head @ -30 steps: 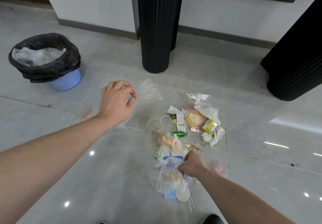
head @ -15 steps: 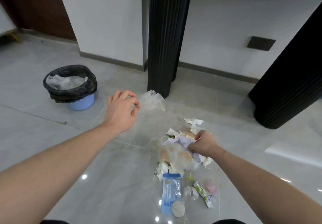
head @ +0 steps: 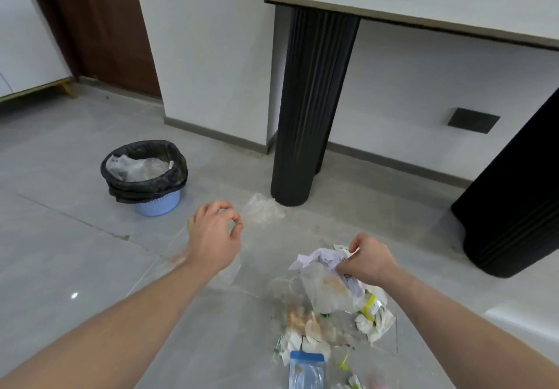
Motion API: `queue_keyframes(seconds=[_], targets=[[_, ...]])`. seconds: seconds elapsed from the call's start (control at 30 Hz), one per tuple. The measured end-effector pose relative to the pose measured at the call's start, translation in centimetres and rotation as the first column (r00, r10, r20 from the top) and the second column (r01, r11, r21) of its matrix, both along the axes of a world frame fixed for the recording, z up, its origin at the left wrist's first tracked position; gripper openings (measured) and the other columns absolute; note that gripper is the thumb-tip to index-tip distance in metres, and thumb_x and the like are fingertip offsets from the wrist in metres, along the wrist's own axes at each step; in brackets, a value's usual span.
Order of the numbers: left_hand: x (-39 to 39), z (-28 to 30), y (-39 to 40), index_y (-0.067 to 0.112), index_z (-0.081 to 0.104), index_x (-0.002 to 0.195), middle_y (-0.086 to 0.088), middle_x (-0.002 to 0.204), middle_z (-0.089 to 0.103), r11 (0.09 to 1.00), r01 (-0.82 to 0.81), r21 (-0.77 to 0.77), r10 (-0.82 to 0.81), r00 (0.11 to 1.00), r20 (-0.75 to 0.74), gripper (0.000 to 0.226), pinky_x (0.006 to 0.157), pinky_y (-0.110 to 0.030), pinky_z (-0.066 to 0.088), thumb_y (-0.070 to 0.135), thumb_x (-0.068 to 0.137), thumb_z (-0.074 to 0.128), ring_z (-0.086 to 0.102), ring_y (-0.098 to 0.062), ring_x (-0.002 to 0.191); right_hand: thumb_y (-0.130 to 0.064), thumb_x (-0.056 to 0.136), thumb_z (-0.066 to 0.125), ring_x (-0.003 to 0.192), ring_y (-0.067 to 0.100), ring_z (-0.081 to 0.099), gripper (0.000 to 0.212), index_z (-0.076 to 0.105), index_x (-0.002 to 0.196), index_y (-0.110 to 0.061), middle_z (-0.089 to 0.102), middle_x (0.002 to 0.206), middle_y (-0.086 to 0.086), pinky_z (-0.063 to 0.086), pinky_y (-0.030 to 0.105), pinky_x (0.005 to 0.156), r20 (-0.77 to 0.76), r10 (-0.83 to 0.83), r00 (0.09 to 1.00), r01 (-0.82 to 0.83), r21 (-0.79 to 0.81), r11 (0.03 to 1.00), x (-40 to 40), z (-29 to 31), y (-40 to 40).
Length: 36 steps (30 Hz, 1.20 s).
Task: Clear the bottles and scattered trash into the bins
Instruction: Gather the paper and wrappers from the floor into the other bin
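My left hand (head: 214, 237) hovers over the grey floor, thumb and forefinger pinching the edge of a thin clear plastic bag (head: 262, 211) that crumples to its right and hangs faintly below it. My right hand (head: 369, 261) grips a bundle of trash (head: 328, 286), lilac-white paper with a stained clear bag, held above the floor. Under it lies the scattered trash pile (head: 308, 329) of wrappers and paper, with a blue-topped clear pouch (head: 306, 370) at the near edge. The bin (head: 144, 177), a blue basket with a black liner and clear plastic inside, stands to the far left of my left hand.
A black fluted table leg (head: 305, 110) stands just beyond the clear bag, and a wider black one (head: 514, 207) at the right. The tabletop (head: 393, 10) overhangs both. A brown door (head: 99, 26) is at the far left.
My right hand has lifted the bundle of paper and plastic off the pile. My left hand kept hold of the clear bag. The view has risen, showing the tabletop.
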<state>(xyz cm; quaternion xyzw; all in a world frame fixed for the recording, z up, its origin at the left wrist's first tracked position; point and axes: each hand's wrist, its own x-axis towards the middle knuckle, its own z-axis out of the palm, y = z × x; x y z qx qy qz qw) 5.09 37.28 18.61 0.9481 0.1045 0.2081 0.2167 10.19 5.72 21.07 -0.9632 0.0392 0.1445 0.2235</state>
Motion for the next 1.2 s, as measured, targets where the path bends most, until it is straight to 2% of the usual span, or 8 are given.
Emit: queue_keyframes(seconds=[0.07, 0.23, 0.4, 0.53, 0.7, 0.9, 1.03, 1.2], targets=[[2.2, -1.3, 0.6, 0.028, 0.069, 0.080, 0.009, 0.109, 0.064, 1.000, -0.025, -0.016, 0.025, 1.000, -0.002, 0.011, 0.088, -0.041, 0.042, 0.019, 0.081, 0.076, 0.056, -0.027, 0.104, -0.032, 0.061, 0.083, 0.063, 0.008, 0.054, 0.043, 0.056, 0.092, -0.018, 0.061, 0.078, -0.004, 0.036, 0.023, 0.047, 0.000, 0.015, 1.000, -0.015, -0.014, 1.000, 2.6, -0.6, 0.7], [7.1, -4.3, 2.0, 0.034, 0.064, 0.081, 0.013, 0.114, 0.061, 0.992, -0.073, -0.105, 0.067, 0.996, -0.057, 0.013, 0.093, -0.038, 0.038, 0.023, 0.085, 0.071, 0.052, -0.022, 0.108, -0.033, 0.062, 0.084, 0.067, 0.009, 0.055, 0.041, 0.058, 0.090, -0.018, 0.063, 0.080, -0.002, 0.039, 0.023, 0.049, -0.038, 0.003, 0.999, -0.003, 0.007, 1.000, 9.2, -2.4, 2.7], [6.4, -2.3, 2.0, 0.032, 0.066, 0.081, 0.013, 0.113, 0.062, 0.979, -0.128, -0.155, 0.105, 0.983, -0.147, 0.010, 0.090, -0.036, 0.036, 0.024, 0.086, 0.070, 0.052, -0.023, 0.108, -0.030, 0.062, 0.086, 0.068, 0.009, 0.058, 0.041, 0.060, 0.091, -0.018, 0.063, 0.082, -0.003, 0.042, 0.022, 0.051, -0.112, -0.106, 0.988, 0.116, 0.085, 0.990, 10.0, -0.2, 3.7], [3.9, 4.8, 1.8, 0.031, 0.068, 0.084, 0.013, 0.114, 0.061, 0.970, -0.167, -0.179, 0.121, 0.963, -0.240, 0.009, 0.091, -0.037, 0.035, 0.022, 0.085, 0.071, 0.051, -0.022, 0.110, -0.029, 0.060, 0.085, 0.077, 0.016, 0.062, 0.042, 0.057, 0.091, -0.021, 0.064, 0.085, -0.002, 0.048, 0.027, 0.062, -0.174, -0.131, 0.976, 0.147, 0.084, 0.986, 8.3, 6.2, 4.6], [-0.3, 18.3, 2.1, 0.028, 0.068, 0.084, 0.011, 0.113, 0.061, 0.943, -0.257, -0.210, 0.187, 0.934, -0.304, 0.008, 0.090, -0.042, 0.039, 0.022, 0.086, 0.072, 0.051, -0.023, 0.109, -0.026, 0.063, 0.082, 0.087, 0.021, 0.063, 0.041, 0.056, 0.094, -0.019, 0.063, 0.085, -0.002, 0.051, 0.029, 0.069, -0.271, -0.116, 0.956, 0.138, 0.064, 0.988, 5.5, 19.4, 6.5], [-5.0, 33.8, 5.2, 0.034, 0.065, 0.083, 0.016, 0.114, 0.056, 0.904, -0.347, -0.249, 0.237, 0.892, -0.384, 0.014, 0.093, -0.037, 0.036, 0.022, 0.087, 0.071, 0.047, -0.017, 0.112, -0.030, 0.063, 0.080, 0.084, 0.018, 0.062, 0.041, 0.057, 0.094, -0.020, 0.063, 0.083, -0.005, 0.050, 0.027, 0.067, -0.332, -0.102, 0.938, 0.134, 0.074, 0.988, 2.7, 33.3, 10.4], [-6.5, 40.8, 9.2, 0.033, 0.066, 0.085, 0.016, 0.114, 0.055, 0.863, -0.426, -0.272, 0.295, 0.862, -0.413, 0.011, 0.091, -0.035, 0.034, 0.024, 0.088, 0.071, 0.048, -0.019, 0.113, -0.032, 0.065, 0.082, 0.077, 0.013, 0.059, 0.042, 0.058, 0.096, -0.017, 0.063, 0.084, -0.004, 0.045, 0.026, 0.062, -0.348, -0.166, 0.923, 0.219, 0.118, 0.969, 1.7, 40.1, 14.3], [-7.2, 47.9, 14.5, 0.038, 0.059, 0.082, 0.010, 0.116, 0.060, 0.825, -0.481, -0.297, 0.329, 0.835, -0.440, 0.018, 0.097, -0.043, 0.044, 0.026, 0.088, 0.070, 0.053, -0.025, 0.114, -0.026, 0.063, 0.081, 0.067, 0.016, 0.056, 0.040, 0.058, 0.093, -0.013, 0.062, 0.084, 0.003, 0.043, 0.025, 0.053, -0.366, -0.228, 0.902, 0.311, 0.185, 0.932, 0.1, 47.6, 19.6]])
